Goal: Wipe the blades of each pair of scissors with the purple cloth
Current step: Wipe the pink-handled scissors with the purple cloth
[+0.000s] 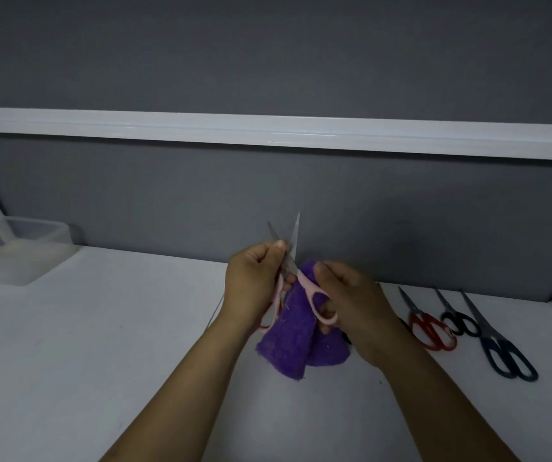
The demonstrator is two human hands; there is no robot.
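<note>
Far out to the left of our fingers a clear plastic tub [18, 251] sits by the wall, well apart from the action. Now our left hand [251, 281]: fingers curled, thumb and forefinger pinching one blade of the pink scissors [296, 285] above the pivot, and we'd say that's to steady the steel for wiping. The blades stand spread, tips up and away from us, so each face is open to the cloth. Just right of those fingers the purple cloth [296, 335] hangs bunched behind the handles, its lower end down at the white table [101, 328]; whether it touches, we can't tell. Our right hand [351, 301] is clenched around the right handle loop with the cloth gathered under the thumb, one grip doing two jobs. Careful now, because that pinching thumb lies right beside a cutting edge. Room to swing lies up and left of our fingers. Off to their right, red scissors [429, 330], black scissors [461, 323] and dark blue scissors [504, 355] lie in a row near the wrist, points toward the wall.
</note>
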